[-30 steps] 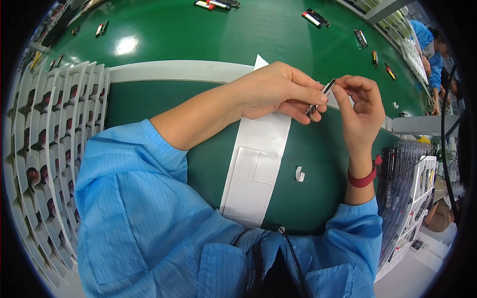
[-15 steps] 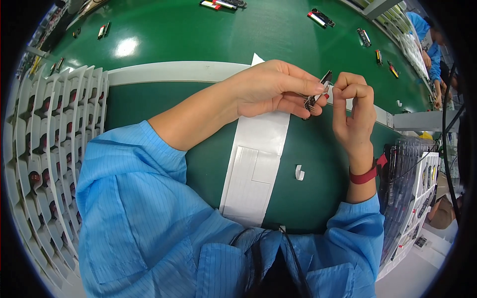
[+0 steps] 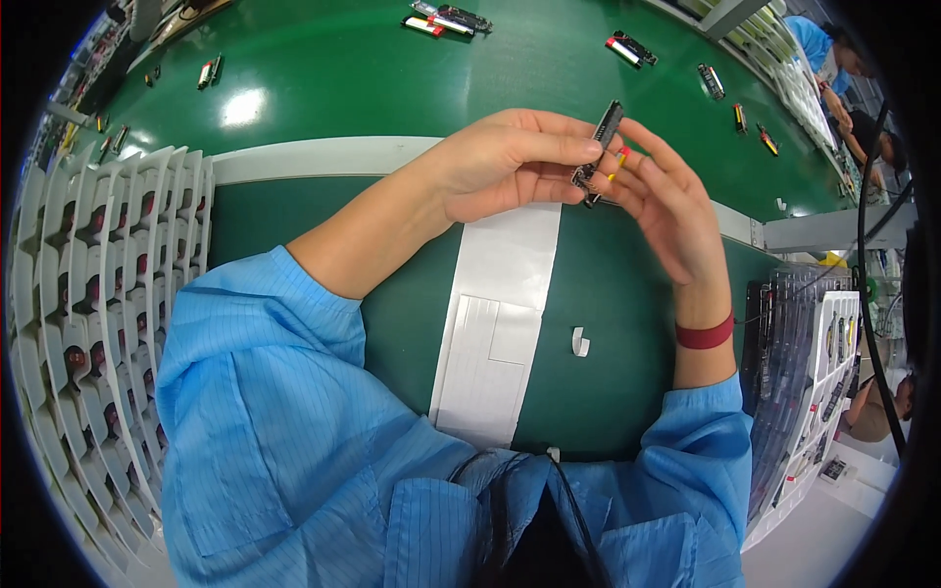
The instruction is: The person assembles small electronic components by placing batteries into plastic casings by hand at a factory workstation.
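Observation:
My left hand (image 3: 520, 162) is closed on a slim black circuit board assembly (image 3: 606, 132), pinching it between thumb and fingers. The assembly stands tilted, its upper end leaning right. A small red and yellow part (image 3: 619, 163) shows on its right side. My right hand (image 3: 676, 201) meets that side with curved fingers, gripping around the red and yellow part; some fingertips are hidden behind the assembly. Below the hands lies a long white sheet (image 3: 505, 265) with rectangular cut lines. A small curled white strip (image 3: 580, 341) rests on the green mat right of the sheet.
A white slotted rack (image 3: 123, 294) with dark and red parts stands at left. Clear and white trays (image 3: 809, 363) are stacked at right. Beyond a pale rail (image 3: 323, 157), several battery and board assemblies (image 3: 630, 49) lie on the green belt. Other people (image 3: 833, 69) are at far right.
My right hand has come left, going from a pinch beside the assembly to fingers spread around its right side. In my left hand the assembly has turned and shifted slightly left.

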{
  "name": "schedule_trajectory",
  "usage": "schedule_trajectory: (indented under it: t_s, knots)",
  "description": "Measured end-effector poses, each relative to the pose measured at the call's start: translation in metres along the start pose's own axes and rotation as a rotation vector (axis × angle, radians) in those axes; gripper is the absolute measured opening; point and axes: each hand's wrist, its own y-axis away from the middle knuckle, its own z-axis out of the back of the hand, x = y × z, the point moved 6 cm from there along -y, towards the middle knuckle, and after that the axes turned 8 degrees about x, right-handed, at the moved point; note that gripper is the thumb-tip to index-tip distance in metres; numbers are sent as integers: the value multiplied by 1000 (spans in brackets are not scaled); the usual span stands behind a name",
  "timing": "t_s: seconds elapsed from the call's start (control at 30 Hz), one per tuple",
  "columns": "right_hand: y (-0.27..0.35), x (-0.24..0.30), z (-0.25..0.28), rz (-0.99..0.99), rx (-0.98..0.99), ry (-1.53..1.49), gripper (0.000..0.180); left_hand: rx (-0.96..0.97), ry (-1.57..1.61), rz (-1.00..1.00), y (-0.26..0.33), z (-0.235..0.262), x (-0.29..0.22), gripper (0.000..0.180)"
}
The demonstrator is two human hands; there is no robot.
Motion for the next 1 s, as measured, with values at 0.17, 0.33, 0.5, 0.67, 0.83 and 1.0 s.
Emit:
schedule_trajectory:
  t_s: [0.17, 0.33, 0.5, 0.67, 0.83, 1.0]
  knots:
    - [8, 5, 4, 31, 64, 20, 42, -54, -13, 9, -2, 2, 1, 31]
    - [9, 9, 0, 74, 154, 72, 44, 5, 50, 61, -5, 4, 8, 29]
    - [13, 10, 2, 118, 383, -9, 44, 278, 136, 162, -4, -11, 16, 30]
    - [5, 16, 17, 77, 14, 165, 34, 45, 12, 64, -6, -13, 18, 32]
    - [12, 27, -2, 163, -112, 349, 31, -165, -240, -16, 0, -12, 11, 37]
    - [10, 26, 3, 148, -120, 335, 30, -203, -314, -12, -2, -11, 11, 40]
